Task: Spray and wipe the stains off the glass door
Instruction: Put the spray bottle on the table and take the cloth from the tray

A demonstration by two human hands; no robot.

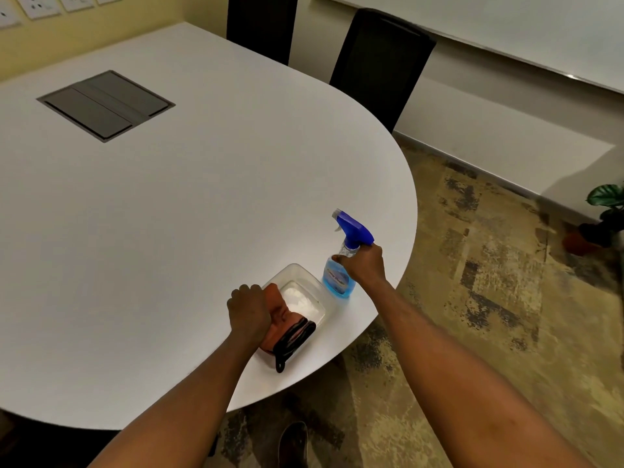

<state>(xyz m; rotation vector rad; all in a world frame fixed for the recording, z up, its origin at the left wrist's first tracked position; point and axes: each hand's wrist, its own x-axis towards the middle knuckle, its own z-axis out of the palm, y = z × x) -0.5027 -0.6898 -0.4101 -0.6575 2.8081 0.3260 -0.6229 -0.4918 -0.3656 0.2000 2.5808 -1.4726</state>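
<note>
The bottle (pixel 341 265) stands upright near the rounded edge of the table (pixel 202 197), its blue trigger head pointing away from the person and slightly left. Blue liquid fills the lower part. The right hand (pixel 364 265) is wrapped closed around the neck just under the trigger head, so the bottle's long axis runs straight up through the grip and a plain lift would free it. Whether its base rests on the table or has cleared it, I cannot tell.

Just left of the bottle sits a clear tub (pixel 304 295), touching it or nearly so. The cloth (pixel 277 319), orange-brown with a black edge, lies half in the tub and hangs over its near rim. The left hand (pixel 248 310) is closed in a fist on the cloth's left part, knuckles up, holding it.

So each hand has its own tool, the right nearer the bottle, the left nearer the cloth. This looks like the pick-up step, with spraying and wiping not yet begun.

The glass door is not in view, so which way it lies from the bottle cannot be said; the person will probably need to turn from the table to reach it.

Beyond the bottle, two dark chairs (pixel 381 62) stand at the table's far side, and a grey hatch (pixel 106 104) is set in the top, well apart to the far left. A plant (pixel 607 204) stands on the floor well to the right.
</note>
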